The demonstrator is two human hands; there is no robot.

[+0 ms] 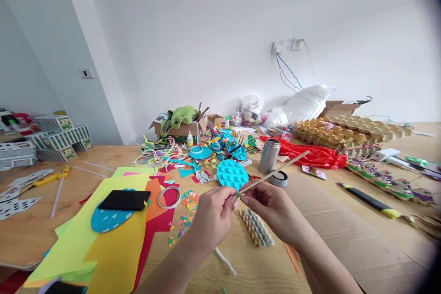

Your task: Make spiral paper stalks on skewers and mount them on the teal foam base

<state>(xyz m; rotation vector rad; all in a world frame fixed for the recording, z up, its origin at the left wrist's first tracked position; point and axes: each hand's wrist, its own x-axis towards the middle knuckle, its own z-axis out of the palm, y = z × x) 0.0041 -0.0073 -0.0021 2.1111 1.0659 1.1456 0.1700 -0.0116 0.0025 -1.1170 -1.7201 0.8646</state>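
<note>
My left hand (215, 206) is closed in a pinch at the middle of the view, its fingertips on a small green piece (238, 194). Close beside it, my right hand (272, 206) pinches the lower end of a thin wooden stick (275, 171), which slants up to the right. The fingertips of both hands nearly meet at the green piece. Beneath the hands lies a braided strip (255, 228) in beige and grey. A round blue disc (232, 174) with raised shapes is just beyond the fingers. Part of a white cord (225, 261) shows below my left hand.
Coloured paper sheets (120, 248) with a black phone (124, 200) lie left. A metal can (269, 156) and grey tape roll (279, 178) stand beyond my right hand. Cardboard (344, 234), a black-yellow cutter (368, 200) and egg trays (337, 133) are right.
</note>
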